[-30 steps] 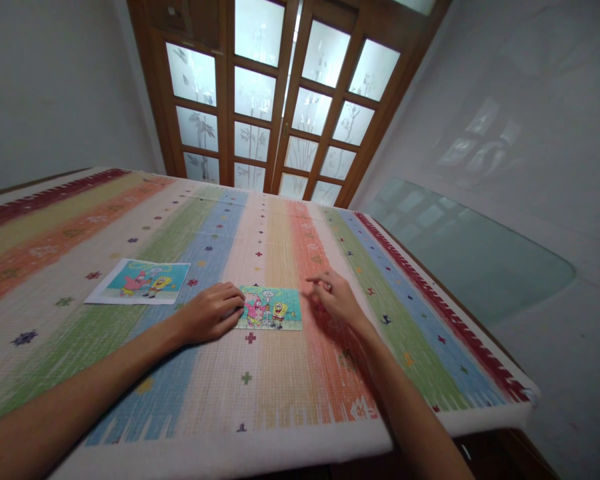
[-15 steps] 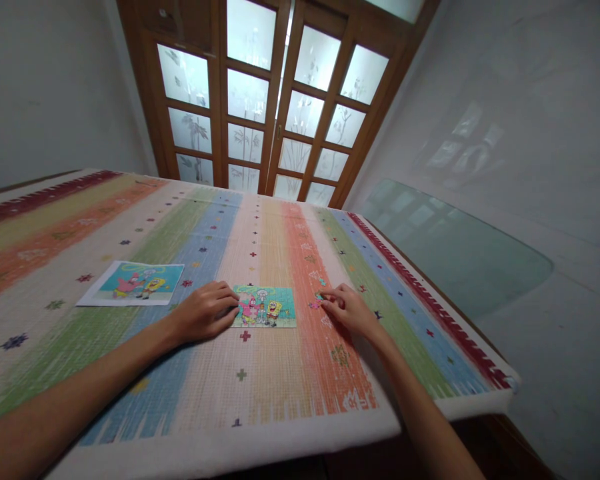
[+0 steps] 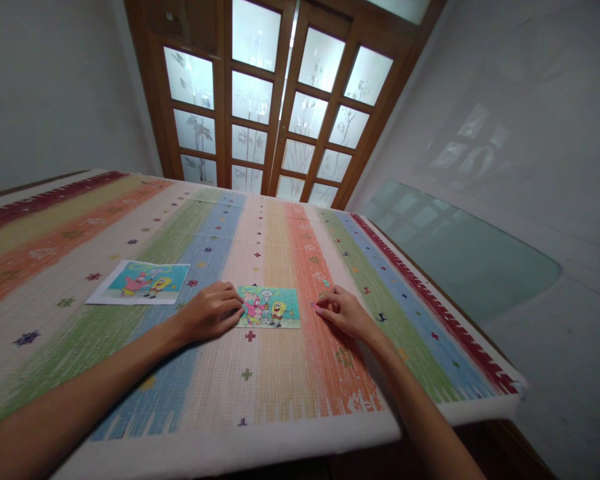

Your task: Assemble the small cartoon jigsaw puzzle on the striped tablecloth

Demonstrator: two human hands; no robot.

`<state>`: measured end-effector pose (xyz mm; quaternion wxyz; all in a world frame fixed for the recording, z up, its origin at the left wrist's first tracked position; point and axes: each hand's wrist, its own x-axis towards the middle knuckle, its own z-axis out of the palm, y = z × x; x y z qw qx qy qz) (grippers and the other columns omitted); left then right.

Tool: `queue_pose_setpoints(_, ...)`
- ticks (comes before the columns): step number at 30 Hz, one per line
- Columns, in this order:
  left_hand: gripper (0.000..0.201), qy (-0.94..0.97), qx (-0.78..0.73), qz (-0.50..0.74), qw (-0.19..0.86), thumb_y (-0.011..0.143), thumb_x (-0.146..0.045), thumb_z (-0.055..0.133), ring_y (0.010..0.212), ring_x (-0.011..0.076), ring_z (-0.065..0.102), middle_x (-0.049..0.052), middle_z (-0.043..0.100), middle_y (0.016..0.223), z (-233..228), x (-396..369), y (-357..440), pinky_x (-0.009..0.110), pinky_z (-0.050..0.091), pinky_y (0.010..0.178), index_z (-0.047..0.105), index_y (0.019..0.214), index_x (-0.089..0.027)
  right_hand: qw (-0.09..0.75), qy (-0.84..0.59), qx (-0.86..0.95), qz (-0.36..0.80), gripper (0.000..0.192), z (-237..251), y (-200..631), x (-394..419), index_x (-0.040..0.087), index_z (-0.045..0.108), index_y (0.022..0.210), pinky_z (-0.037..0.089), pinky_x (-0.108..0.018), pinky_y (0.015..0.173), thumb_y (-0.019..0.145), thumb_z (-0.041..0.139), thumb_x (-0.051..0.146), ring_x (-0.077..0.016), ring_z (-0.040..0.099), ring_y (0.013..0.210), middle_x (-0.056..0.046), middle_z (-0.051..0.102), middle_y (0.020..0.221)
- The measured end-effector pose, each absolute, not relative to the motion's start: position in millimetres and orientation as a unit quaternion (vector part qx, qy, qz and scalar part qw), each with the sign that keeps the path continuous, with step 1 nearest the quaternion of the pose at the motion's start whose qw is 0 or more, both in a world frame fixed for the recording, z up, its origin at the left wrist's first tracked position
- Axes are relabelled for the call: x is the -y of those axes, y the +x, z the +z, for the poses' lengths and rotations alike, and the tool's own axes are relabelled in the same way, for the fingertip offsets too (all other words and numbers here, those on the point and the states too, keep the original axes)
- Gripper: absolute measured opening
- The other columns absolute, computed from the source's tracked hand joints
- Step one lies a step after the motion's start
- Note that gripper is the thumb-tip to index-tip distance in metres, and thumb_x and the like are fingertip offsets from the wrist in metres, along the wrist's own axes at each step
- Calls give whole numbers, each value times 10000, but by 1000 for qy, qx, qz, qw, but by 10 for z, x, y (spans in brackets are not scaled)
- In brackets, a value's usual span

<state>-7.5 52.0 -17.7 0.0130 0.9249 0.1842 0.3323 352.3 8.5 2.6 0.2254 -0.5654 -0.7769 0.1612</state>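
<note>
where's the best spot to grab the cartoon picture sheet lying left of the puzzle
Probably the near right corner of the picture sheet. It lies flat on the striped cloth, so it has no raised edge; that corner is nearest the left hand. Slide a fingertip under, then pinch.

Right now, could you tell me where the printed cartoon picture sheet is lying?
In the head view, the picture sheet lies flat on the striped tablecloth, left of the puzzle, beyond the left hand.
</note>
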Motion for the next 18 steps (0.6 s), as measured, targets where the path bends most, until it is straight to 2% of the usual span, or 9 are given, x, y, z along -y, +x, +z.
queue_pose_setpoints(4,239,925,-185,331,8,1011,-183,519,788,191,648,62,739,842,-167,-514,-68,340,514,757,710,869,-173,235,-571,759,208,60,21,3497,-136,169,694,802,445,-280,700,857,718,167,-152,573,735,-24,639,806)
queue_pose_setpoints(9,244,927,-182,327,4,1012,-175,511,786,196,643,72,732,849,-167,-516,-68,345,513,753,711,873,-165,255,-528,726,359,37,112,3283,-193,173,669,894,464,-258,632,898,635,188,-140,615,658,-25,709,791)
queue_pose_setpoints(15,254,931,-179,318,3,1021,-171,487,782,198,642,80,722,854,-163,-508,-74,345,512,762,701,886,-155,241,-467,783,333,87,223,2685,-263,168,764,902,451,-246,677,882,679,168,-130,612,726,-43,759,877)
queue_pose_setpoints(18,243,931,-177,320,4,1017,-176,492,782,204,639,81,718,848,-149,-498,-73,348,511,760,698,890,-154,207,-438,807,339,102,189,2421,-316,167,783,950,448,-244,674,892,702,186,-130,607,713,-32,755,847)
